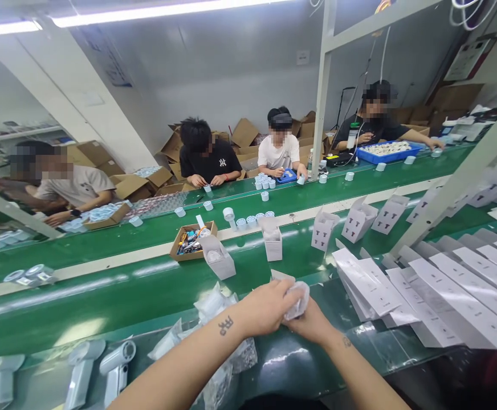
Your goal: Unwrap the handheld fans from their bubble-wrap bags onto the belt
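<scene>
Both hands meet over the near bench in front of me. My left hand (269, 307) is closed around a piece wrapped in clear plastic (298, 302). My right hand (312, 326) is just beneath, curled around a small white box whose flap (281, 275) shows behind my left fingers; most of the box is hidden. Left of my wrists lie plastic-wrapped pieces (214, 304) in a loose heap. Farther left, bare grey-white handheld devices (118, 361), shaped like small hair dryers or fans, rest on the bench.
On the green conveyor (137, 290) stand open white boxes (274, 245) and a cardboard tray (180, 256) of small parts. Rows of flat white cartons (440, 290) lean at the right. A metal post (440, 188) slants there. Several co-workers sit across the line behind light-blue round parts (265, 183).
</scene>
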Tool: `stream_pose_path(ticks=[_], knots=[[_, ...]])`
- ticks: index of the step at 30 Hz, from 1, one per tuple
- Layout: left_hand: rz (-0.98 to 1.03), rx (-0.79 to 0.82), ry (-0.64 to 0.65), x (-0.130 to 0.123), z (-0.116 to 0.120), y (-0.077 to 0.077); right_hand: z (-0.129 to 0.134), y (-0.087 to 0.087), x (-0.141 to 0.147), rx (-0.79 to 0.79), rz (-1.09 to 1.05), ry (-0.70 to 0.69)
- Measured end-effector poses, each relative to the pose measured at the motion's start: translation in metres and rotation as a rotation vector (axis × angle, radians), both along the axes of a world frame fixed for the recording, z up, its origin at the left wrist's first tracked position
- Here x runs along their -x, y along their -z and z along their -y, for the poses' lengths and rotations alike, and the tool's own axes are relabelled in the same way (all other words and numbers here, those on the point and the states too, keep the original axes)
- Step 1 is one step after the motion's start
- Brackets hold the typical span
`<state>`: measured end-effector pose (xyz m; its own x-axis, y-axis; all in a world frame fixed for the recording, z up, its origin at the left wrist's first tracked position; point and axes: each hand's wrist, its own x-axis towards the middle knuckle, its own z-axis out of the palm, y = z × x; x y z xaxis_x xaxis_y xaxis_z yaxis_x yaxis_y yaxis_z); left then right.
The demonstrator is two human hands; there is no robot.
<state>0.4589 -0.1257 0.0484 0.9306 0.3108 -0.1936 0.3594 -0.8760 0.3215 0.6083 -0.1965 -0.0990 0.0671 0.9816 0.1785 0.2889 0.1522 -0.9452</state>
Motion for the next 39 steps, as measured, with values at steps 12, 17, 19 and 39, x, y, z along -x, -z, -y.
stream_pose_path(ticks=[12,17,19,39], knots=[[0.073,0.015,-0.234,0.035,-0.017,0.042,-0.004,-0.028,0.026,-0.044,-0.081,0.316],[-0.019,-0.011,-0.330,0.042,-0.025,0.048,-0.002,-0.024,0.033,-0.073,-0.087,0.421],[0.048,0.028,-0.361,0.039,-0.027,0.050,-0.001,-0.023,0.035,-0.079,-0.125,0.518],[-0.080,-0.042,-0.426,0.008,-0.015,0.041,0.002,-0.028,0.038,-0.025,-0.084,0.518]])
